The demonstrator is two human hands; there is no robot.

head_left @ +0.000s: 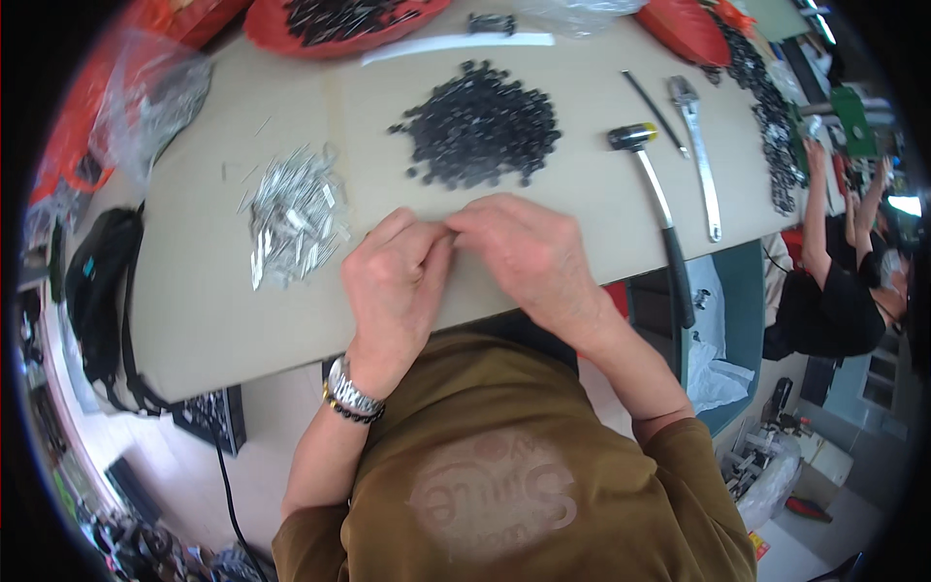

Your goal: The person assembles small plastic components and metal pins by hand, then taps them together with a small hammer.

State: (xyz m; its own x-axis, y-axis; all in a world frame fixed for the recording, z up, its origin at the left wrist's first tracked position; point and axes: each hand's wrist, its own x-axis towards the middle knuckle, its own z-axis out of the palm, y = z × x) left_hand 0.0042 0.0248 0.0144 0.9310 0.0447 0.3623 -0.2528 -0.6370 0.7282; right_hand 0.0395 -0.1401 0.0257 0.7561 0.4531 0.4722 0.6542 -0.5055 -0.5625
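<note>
Two bare hands meet over the near part of the pale table (194,320), the left hand (393,281) and the right hand (529,247) bringing thumbs and fingertips close together with the other fingers curled in; they look to be pinching, but whatever sits between the tips is hidden (I cannot tell what it is, or whether anything is there). Just beyond them lies a heap of small black pieces (483,126), and to the left of it, near the left hand, a loose heap of slim silver pins (296,218). A silver wristwatch (354,388) and a dark beaded bracelet (349,412) circle the left wrist. To the right lie a hammer (662,209), its black grip jutting past the table edge, a thin dark rod (654,111) and an adjustable wrench (701,160). Farther out, a red tray (260,34) holds dark slender parts; at far right a co-worker (834,306) in black reaches forward.
</note>
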